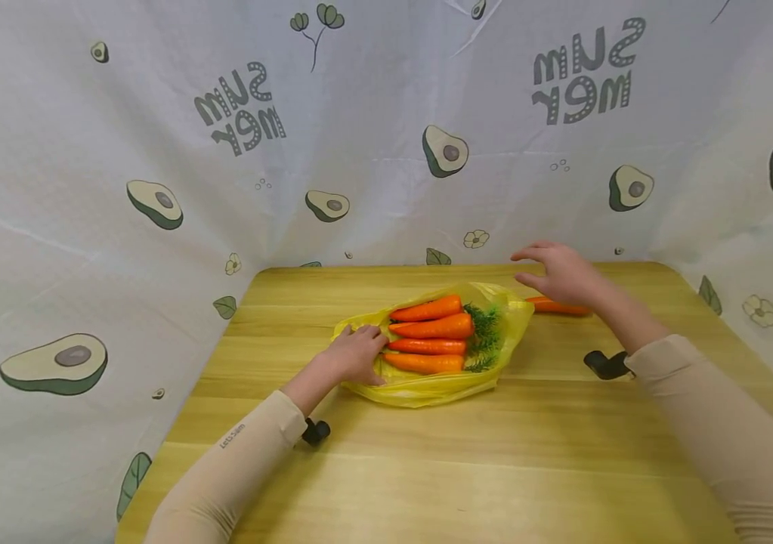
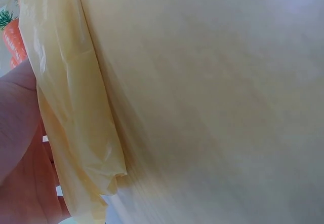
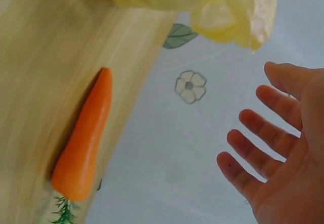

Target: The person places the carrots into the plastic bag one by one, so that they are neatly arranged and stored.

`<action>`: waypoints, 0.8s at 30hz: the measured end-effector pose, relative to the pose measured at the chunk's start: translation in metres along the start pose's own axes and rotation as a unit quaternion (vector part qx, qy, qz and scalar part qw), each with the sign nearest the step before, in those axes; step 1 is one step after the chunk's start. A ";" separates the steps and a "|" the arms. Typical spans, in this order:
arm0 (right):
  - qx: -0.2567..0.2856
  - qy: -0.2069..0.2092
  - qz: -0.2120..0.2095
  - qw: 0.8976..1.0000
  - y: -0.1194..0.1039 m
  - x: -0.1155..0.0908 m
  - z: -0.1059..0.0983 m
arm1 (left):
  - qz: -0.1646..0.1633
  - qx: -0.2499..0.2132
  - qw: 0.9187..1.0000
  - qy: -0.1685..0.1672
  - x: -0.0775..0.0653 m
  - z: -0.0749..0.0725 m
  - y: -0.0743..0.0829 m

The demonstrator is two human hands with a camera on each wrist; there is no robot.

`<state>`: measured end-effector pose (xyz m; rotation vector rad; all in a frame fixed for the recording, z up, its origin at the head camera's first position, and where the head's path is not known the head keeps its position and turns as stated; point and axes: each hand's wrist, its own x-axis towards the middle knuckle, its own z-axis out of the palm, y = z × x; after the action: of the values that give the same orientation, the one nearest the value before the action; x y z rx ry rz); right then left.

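Several orange carrots (image 1: 430, 329) with green leafy tops (image 1: 484, 332) lie side by side in a spread-out yellow plastic bag (image 1: 413, 393), their tips toward the left. My left hand (image 1: 357, 355) rests at the bag's left end, beside the carrot tips, with its fingers spread; in the left wrist view the yellow film (image 2: 76, 97) hides part of that hand. Past the bag's right end, my right hand (image 1: 566, 276) is raised in the air with fingers extended and nothing in them. Below it lies a single loose carrot (image 3: 83, 140) on the table, partly hidden in the head view.
Everything lies on a light wooden table (image 1: 427, 468). A pale cloth printed with avocados (image 1: 386, 113) hangs behind and on both sides, close to the table's edges. A black wrist-camera piece (image 1: 605, 365) juts out under the right wrist, and another (image 1: 316, 432) by the left.
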<state>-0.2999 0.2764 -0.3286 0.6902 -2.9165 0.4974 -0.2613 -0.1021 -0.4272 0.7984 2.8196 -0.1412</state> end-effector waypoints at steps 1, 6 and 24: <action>0.002 -0.001 0.004 1.000 0.004 0.000 0.000 | 0.001 0.000 1.000 0.001 0.000 0.000 0.000; 0.013 -0.008 0.023 1.000 0.023 -0.003 0.002 | 0.006 -0.004 1.000 0.008 0.000 0.002 -0.002; 0.049 -0.058 0.080 0.994 0.080 -0.014 0.020 | -0.001 -0.011 1.000 0.005 0.000 0.002 -0.002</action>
<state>-0.3245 0.3428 -0.3730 0.5134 -3.0912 0.6411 -0.2615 -0.1043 -0.4293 0.7943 2.8267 -0.1054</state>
